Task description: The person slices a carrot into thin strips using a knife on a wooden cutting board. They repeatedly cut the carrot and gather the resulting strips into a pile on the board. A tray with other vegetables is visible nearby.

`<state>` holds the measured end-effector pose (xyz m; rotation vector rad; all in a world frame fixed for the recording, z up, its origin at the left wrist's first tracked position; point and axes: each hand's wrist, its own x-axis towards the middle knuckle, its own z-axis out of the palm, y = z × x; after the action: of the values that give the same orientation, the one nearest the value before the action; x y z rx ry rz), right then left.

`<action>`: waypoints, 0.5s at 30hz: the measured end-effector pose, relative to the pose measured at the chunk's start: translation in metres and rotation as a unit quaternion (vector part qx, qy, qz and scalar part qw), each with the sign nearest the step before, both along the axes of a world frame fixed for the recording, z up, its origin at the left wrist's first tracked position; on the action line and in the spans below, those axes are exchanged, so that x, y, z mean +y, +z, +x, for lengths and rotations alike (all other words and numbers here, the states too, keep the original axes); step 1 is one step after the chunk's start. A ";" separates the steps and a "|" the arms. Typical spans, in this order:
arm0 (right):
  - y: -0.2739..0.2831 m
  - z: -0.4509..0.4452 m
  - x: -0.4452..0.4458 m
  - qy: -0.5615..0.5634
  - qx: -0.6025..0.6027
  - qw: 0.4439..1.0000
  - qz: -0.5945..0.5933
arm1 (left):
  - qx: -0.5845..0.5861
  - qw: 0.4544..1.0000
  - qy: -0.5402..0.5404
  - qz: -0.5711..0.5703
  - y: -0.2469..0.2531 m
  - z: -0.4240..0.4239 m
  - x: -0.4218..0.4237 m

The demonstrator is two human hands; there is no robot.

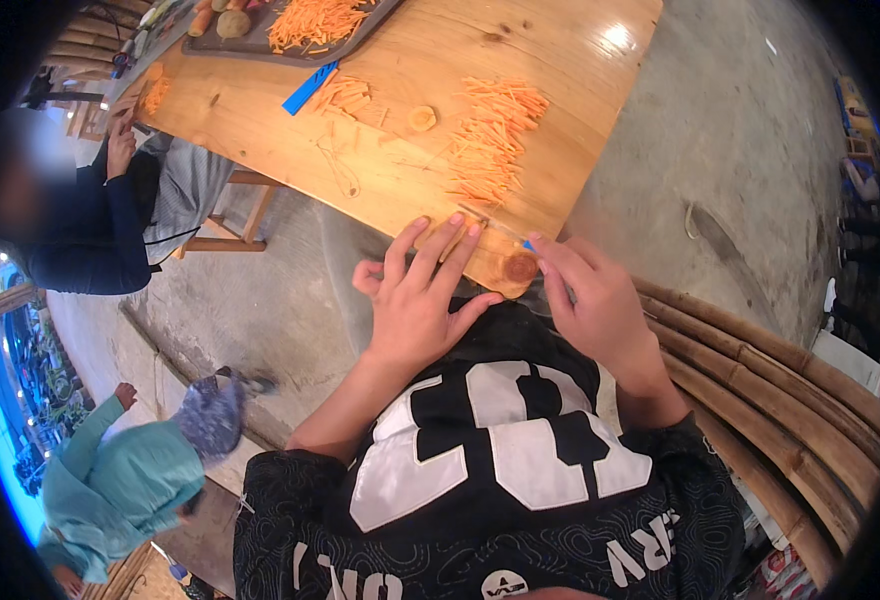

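Observation:
In my right hand point(597, 300) is a small knife point(494, 223); a bit of its blue handle shows at my fingers. Its thin blade lies low over the wooden table point(590, 67), close to the near edge. My left hand point(425, 292) rests with spread fingers on that edge, fingertips beside the blade. Whether a small piece lies under those fingertips is hard to tell. Just beyond the blade is a long heap of carrot strips point(496, 139). A round carrot slice point(422, 118) lies to its left, with more carrot sticks point(344, 97) farther left.
A blue-handled tool point(310, 90) lies by a dark tray point(260, 51) of shredded carrot point(316, 24) and potatoes point(233, 24). A person point(87, 217) sits at the table's left side. Another person in teal point(132, 465) is behind left. Bamboo poles point(770, 375) run along my right.

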<state>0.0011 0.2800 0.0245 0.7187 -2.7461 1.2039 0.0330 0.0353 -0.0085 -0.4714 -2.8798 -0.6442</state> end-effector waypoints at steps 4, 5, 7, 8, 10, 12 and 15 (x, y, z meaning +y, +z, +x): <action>-0.002 0.003 -0.001 0.009 0.016 1.000 0.015 | 0.013 1.000 0.013 -0.017 -0.001 -0.001 -0.001; -0.002 0.003 -0.001 0.007 0.014 1.000 0.019 | 0.014 1.000 0.013 -0.021 0.001 -0.001 0.000; -0.002 0.003 0.001 0.006 0.012 1.000 0.024 | 0.014 1.000 0.014 -0.021 0.001 0.000 0.000; -0.003 0.004 0.001 0.006 0.012 1.000 0.025 | 0.014 1.000 0.014 -0.017 0.000 0.000 -0.001; -0.003 0.003 0.001 0.004 0.014 1.000 0.025 | 0.016 1.000 0.015 -0.015 -0.002 -0.001 -0.001; -0.001 0.003 0.001 0.005 0.011 0.999 0.033 | 0.020 1.000 0.016 -0.017 -0.002 0.000 -0.001; 0.000 0.004 0.003 0.005 0.009 0.999 0.037 | 0.027 0.999 0.015 -0.030 -0.002 0.000 -0.001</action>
<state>0.0055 0.2828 0.0244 0.7461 -2.7884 1.0964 0.0328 0.0345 -0.0108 -0.4447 -2.8567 -0.5344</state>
